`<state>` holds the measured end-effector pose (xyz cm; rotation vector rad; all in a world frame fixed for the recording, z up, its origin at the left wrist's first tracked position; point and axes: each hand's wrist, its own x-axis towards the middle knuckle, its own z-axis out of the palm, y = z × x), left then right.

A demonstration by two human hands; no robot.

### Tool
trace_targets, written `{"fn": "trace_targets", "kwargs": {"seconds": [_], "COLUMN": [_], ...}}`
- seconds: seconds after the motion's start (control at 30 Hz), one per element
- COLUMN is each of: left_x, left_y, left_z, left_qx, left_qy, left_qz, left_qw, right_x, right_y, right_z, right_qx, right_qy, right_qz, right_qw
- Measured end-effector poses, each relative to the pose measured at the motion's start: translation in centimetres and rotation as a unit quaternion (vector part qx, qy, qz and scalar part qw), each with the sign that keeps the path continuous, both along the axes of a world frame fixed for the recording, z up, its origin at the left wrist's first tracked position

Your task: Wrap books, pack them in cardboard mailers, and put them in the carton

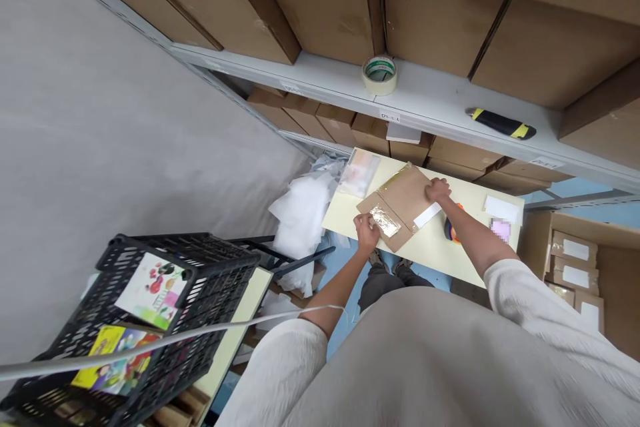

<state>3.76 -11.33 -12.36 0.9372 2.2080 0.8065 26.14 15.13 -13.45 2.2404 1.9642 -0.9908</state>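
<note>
My left hand (368,232) and right hand (438,191) grasp opposite edges of taped cardboard (406,195) on the surface (431,251); even tension should prevent creasing.

Matt cardbd pkg (407,193), glossy tape (386,221)

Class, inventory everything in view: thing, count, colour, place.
Table: one, cream, centre
Shelf: one, grey, ahead
Big boxes: several, brown, shelf
Tape roll: one, cream, shelf
Knife: one, black-yellow, shelf
Small boxes: several, brown, below shelf
Cardboard: one, brown, table
Strip: one, white, cardboard's edge
Packet: one, pale, table's left
Slip: one, white, table's right
Unclear object: one, orange-black, table
Sheets: several, white, beside table
Crate: one, black, left
Booklets: two, multicoloured, crate
Cable: one, white, lower left
Carton: one, brown, right
Packages: several, brown, carton
Shirt: one, pale, bottom
Left grip, right grip: two, bare, cardboard
</note>
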Motion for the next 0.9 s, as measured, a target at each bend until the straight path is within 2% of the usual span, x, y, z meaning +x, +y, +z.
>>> {"fn": "trace_targets", "kwargs": {"seconds": [0.1, 0.17, 0.3, 0.4, 0.47, 0.6, 0.7, 0.8, 0.9], "left_x": [-1.7, -3.1, -5.3, -6.2, -6.5, -7.3, -8.0, -8.6, -9.1], "left_y": [0.1, 1.0, 4.1, 6.3, 7.2, 8.2, 9.3, 10.7, 11.7], "left_z": [1.1, 2.0, 3.7, 4.6, 4.9, 5.4, 5.4, 5.0, 4.1], "left_qx": [0.041, 0.05, 0.042, 0.031, 0.01, -0.028, -0.003, 0.027, 0.043], "left_qy": [0.0, 0.002, -0.012, 0.002, 0.022, 0.041, 0.015, -0.048, -0.096], "left_qz": [0.012, 0.006, -0.036, -0.078, -0.084, -0.073, -0.054, -0.05, -0.089], "left_qw": [0.999, 0.999, 0.998, 0.996, 0.996, 0.996, 0.998, 0.997, 0.991], "right_x": [0.7, 0.9, 0.7, 0.8, 1.2, 2.4, 2.9, 2.7, 2.0], "right_y": [-0.1, -0.5, -2.3, -3.8, -4.5, -5.3, -6.1, -7.4, -9.4], "right_z": [0.9, 1.7, 3.4, 4.9, 6.0, 8.5, 9.8, 9.9, 8.9], "right_qx": [-0.015, -0.028, -0.036, -0.047, -0.063, -0.072, -0.048, -0.031, -0.021], "right_qy": [0.018, 0.041, 0.125, 0.182, 0.215, 0.267, 0.292, 0.284, 0.231], "right_qz": [-0.022, -0.036, -0.055, -0.075, -0.092, -0.151, -0.192, -0.216, -0.225], "right_qw": [0.999, 0.998, 0.99, 0.979, 0.97, 0.949, 0.936, 0.934, 0.946]}}
